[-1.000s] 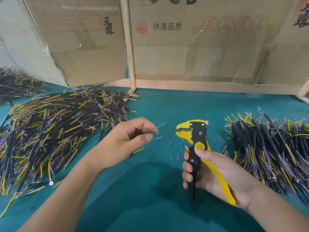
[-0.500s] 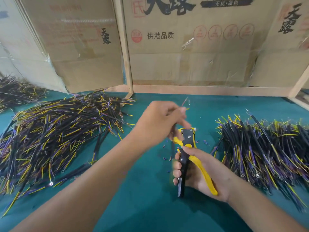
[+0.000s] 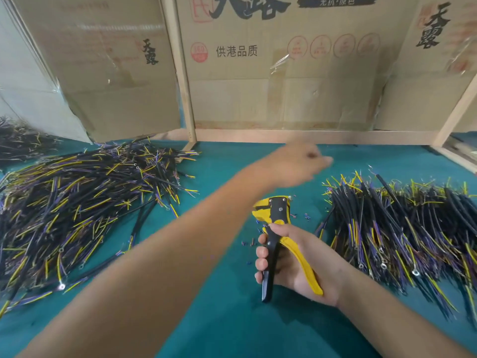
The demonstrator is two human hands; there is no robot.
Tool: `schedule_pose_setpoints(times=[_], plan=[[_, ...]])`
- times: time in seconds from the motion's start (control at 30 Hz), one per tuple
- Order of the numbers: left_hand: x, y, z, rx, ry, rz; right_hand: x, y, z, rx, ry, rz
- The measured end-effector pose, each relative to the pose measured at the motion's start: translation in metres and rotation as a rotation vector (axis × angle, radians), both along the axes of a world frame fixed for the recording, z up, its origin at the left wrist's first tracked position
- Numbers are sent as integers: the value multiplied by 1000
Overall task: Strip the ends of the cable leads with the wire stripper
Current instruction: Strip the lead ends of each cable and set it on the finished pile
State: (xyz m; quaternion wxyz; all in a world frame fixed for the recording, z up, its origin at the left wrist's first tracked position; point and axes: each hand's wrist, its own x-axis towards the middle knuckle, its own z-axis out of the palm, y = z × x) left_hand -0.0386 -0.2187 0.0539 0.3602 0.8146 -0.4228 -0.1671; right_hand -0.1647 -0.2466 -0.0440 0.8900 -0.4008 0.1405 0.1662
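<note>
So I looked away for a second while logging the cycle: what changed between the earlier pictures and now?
The left hand swung from the middle of the table, past the stripper's head, out toward the right-hand cable pile; it is blurred, so whether it holds a lead is unclear. The right hand kept its grip on the wire stripper. Both piles stayed put.
</note>
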Motion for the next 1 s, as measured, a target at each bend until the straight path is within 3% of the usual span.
schedule_pose_setpoints(times=[0.1,0.2,0.27,0.37,0.5,0.63,0.7,0.83,1.0], plan=[[37,85,-3,61,-112,63,2,0,-2,6,-12,-4],[64,167,-15,372,-200,74,3,1,-2,14,-41,0],[69,204,-29,534,-199,103,5,4,-2,12,-85,-37],[65,232,-50,582,-112,112,8,7,-3,-4,-167,-144],[60,240,-74,517,-51,119,11,3,-4,19,-198,-213],[62,240,-78,490,-107,87,12,2,-7,7,-194,-216],[59,236,-77,383,-151,103,13,2,-8,2,-191,-213],[54,221,-76,22,-193,255,13,3,-10,-15,-193,-201],[55,211,-87,-26,-362,447,14,2,-10,-31,-197,-190]])
